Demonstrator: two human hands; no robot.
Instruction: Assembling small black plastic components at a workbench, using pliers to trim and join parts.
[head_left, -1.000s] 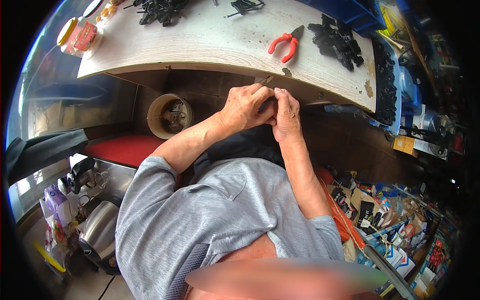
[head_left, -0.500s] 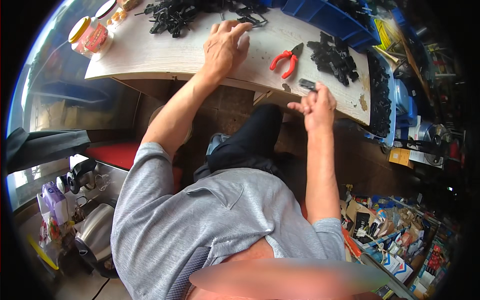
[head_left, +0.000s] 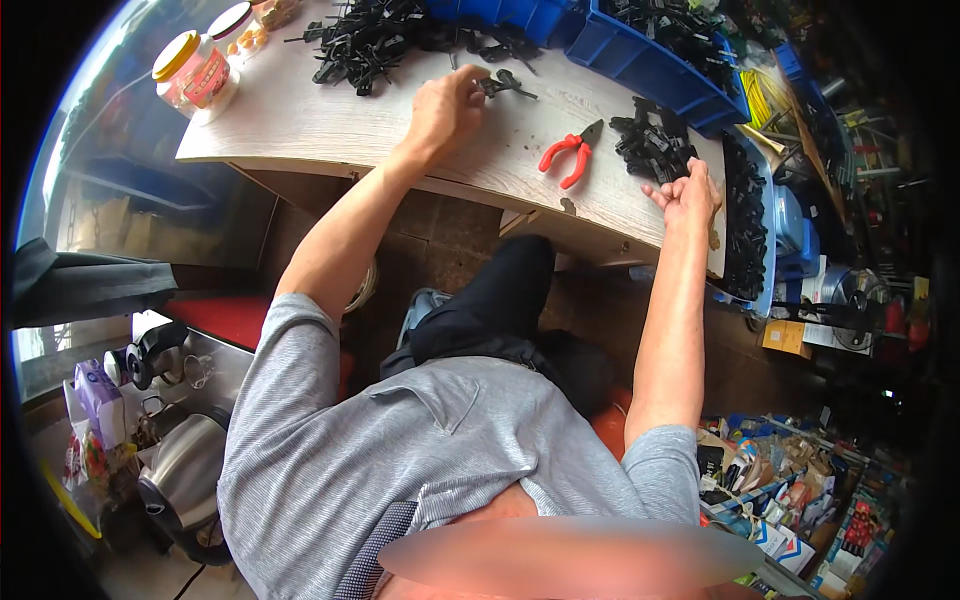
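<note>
My left hand is over the table, its fingers closed on a small black plastic part with thin projecting pieces. A tangled heap of similar black parts lies beyond it to the left. My right hand is at the near edge of a second pile of black parts. Its thumb and forefinger are pinched at a dark piece there, while the other fingers curl loosely; the piece merges with the pile. Between my hands lie red-handled pliers, jaws pointing away from me.
Blue bins holding black parts line the table's far side. Lidded jars stand at the left end. Past the right edge is a blue tray filled with black parts. A metal kettle sits low at left.
My right hand has moved right and away from me, bringing a black part to the right-hand pile. My left hand, formerly spread over the table, has closed on another black part.
</note>
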